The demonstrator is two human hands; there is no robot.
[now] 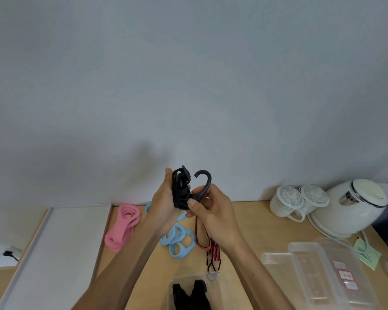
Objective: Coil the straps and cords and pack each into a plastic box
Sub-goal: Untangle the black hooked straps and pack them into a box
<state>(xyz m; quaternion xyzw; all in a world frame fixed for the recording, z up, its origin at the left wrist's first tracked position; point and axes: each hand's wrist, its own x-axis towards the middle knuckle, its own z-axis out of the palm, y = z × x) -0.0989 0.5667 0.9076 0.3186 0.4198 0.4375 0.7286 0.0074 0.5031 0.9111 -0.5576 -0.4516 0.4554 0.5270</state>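
left hand (162, 205) grips coiled black cord (180, 193), right hand (214, 212) pinches its hook (208, 181), both well above plastic box (212, 276)

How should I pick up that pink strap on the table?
Pinch the pink strap around its narrow middle, where the loops lie stacked together, coming straight down from above. It lies flat on the table, and its far end fans into loose loops that would probably slip apart.

Two bare hands at frame centre: the left hand (164, 204) grips a coiled black cord (180, 191); the right hand (213, 211) pinches its black hook (203, 183). Clear plastic box (189, 291) at bottom centre.
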